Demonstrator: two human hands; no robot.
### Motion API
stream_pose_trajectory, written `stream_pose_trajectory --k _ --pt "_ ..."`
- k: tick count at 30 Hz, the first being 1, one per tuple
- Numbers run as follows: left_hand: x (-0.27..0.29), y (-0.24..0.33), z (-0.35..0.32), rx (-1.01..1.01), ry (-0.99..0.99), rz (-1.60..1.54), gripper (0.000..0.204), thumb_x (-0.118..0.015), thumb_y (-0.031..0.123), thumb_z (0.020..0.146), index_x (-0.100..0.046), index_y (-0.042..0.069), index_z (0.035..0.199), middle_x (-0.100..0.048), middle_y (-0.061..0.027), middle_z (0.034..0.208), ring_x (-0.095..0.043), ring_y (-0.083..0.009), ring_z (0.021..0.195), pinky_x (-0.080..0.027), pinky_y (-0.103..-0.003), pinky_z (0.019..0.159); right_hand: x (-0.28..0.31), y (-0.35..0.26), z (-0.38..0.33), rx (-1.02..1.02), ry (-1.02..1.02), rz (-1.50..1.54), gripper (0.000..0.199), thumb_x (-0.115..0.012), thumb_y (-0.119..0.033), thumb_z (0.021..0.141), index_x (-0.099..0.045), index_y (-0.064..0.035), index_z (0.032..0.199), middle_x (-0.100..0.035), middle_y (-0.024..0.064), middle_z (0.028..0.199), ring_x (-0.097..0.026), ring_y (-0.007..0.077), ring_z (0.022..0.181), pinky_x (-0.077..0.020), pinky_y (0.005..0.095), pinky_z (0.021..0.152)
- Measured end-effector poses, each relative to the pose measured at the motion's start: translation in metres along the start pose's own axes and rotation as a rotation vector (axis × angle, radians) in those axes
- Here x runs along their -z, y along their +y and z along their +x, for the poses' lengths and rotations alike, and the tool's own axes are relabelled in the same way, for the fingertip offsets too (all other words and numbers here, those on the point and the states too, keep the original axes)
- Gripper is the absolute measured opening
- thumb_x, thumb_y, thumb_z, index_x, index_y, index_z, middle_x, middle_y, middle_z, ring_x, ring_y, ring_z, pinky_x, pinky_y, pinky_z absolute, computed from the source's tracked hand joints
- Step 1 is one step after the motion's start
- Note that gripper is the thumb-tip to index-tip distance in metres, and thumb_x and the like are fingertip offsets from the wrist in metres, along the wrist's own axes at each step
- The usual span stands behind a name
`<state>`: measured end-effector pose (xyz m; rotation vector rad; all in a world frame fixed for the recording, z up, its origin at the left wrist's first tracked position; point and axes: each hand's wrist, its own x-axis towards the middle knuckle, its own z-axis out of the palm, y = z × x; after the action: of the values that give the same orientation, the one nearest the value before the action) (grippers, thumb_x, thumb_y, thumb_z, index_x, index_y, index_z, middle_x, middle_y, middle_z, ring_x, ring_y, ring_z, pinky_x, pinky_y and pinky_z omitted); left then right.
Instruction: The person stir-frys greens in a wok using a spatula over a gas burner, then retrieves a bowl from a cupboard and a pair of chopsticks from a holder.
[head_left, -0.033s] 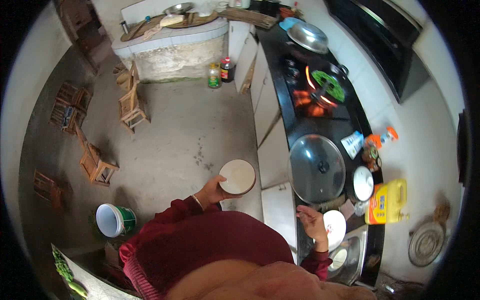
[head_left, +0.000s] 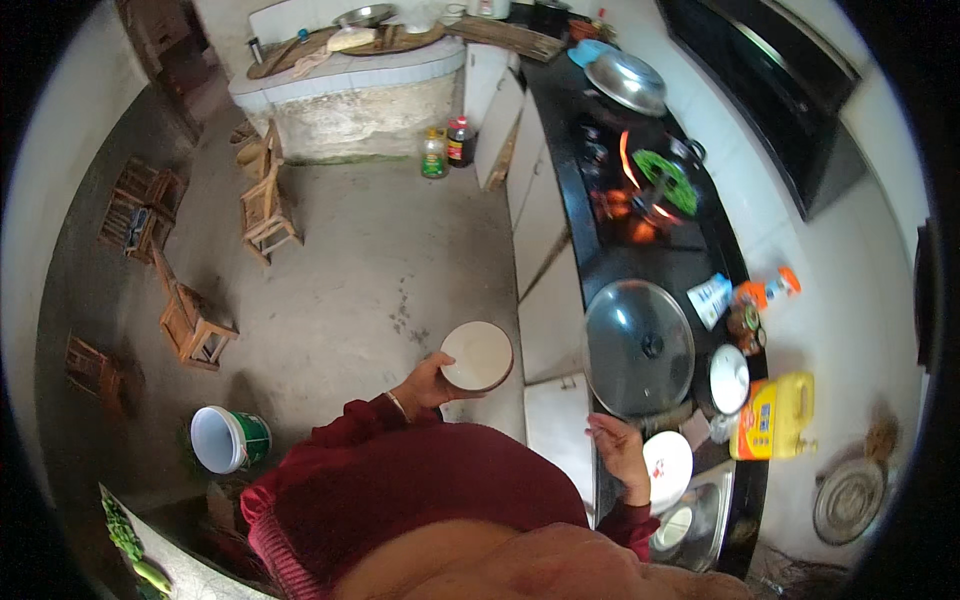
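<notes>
My left hand (head_left: 425, 385) holds a round, pale bowl (head_left: 477, 356) by its rim, thumb over the near edge, in front of my body. No food shows inside the bowl. My right hand (head_left: 620, 455) is over the counter's near edge, fingers bent and tips drawn together; anything between them is too small to make out. Just right of it lies a white plate (head_left: 670, 468) with a red pattern. Ahead on the counter is a large glass lid (head_left: 630, 345) with a dark knob. Farther off, green vegetables (head_left: 665, 183) lie in a wok on the stove, with bright flames beside it.
A metal sink (head_left: 712, 505) holds another bowl (head_left: 672, 528). Along the wall stand a yellow oil jug (head_left: 780, 415), a white lidded pot (head_left: 729, 380), jars (head_left: 746, 328) and a white packet (head_left: 710, 300). Wooden chairs (head_left: 195, 325) and a bucket (head_left: 220, 440) stand on the floor at left.
The view has shifted slightly. My right hand has drawn a little left and its fingers look closer together. My left hand still holds the bowl.
</notes>
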<state>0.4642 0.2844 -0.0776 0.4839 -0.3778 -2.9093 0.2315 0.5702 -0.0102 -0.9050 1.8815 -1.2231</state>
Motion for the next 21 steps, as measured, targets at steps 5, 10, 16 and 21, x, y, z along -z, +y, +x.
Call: stream_pose_trajectory --k 5,10,16,21 --pt "0.044 0.078 0.022 -0.021 0.061 0.160 0.055 -0.042 0.019 0.085 -0.028 0.007 0.136 -0.039 -0.0155 0.134 -0.042 -0.0308 0.120 -0.037 -0.052 0.098 -0.094 -0.030 0.111 -0.068 -0.153 0.158 0.031 -0.052 -0.010 0.091 -0.050 0.0037 0.119 -0.061 0.0138 0.106 -0.062 0.0204 0.091 -0.0521 0.0310 0.076" --pt "0.042 0.182 0.030 -0.133 -0.009 0.549 0.056 -0.043 0.018 0.084 -0.026 0.007 0.136 -0.039 -0.0150 0.132 -0.044 -0.0299 0.118 -0.042 -0.050 0.094 -0.178 -0.076 0.228 -0.190 -0.304 0.375 0.048 -0.048 -0.020 0.093 -0.033 -0.0018 0.135 -0.060 0.0204 0.106 -0.064 0.0267 0.088 -0.0538 0.0310 0.069" --pt "0.056 0.250 0.047 -0.206 0.130 0.360 0.060 -0.040 0.010 0.080 -0.023 0.007 0.137 -0.036 -0.0144 0.132 -0.043 -0.0297 0.119 -0.046 -0.047 0.091 -0.242 -0.104 0.335 -0.205 -0.470 0.248 0.047 -0.048 -0.028 0.092 -0.040 0.0042 0.125 -0.061 0.0171 0.098 -0.065 0.0246 0.081 -0.0540 0.0300 0.064" --pt "0.068 0.294 0.074 -0.231 0.227 0.361 0.066 -0.041 0.005 0.077 -0.018 0.011 0.139 -0.034 -0.0164 0.132 -0.041 -0.0330 0.120 -0.045 -0.049 0.092 -0.260 -0.120 0.413 -0.237 -0.496 0.168 0.038 -0.054 -0.023 0.089 -0.049 0.0037 0.116 -0.063 0.0119 0.088 -0.064 0.0178 0.073 -0.0534 0.0284 0.061"
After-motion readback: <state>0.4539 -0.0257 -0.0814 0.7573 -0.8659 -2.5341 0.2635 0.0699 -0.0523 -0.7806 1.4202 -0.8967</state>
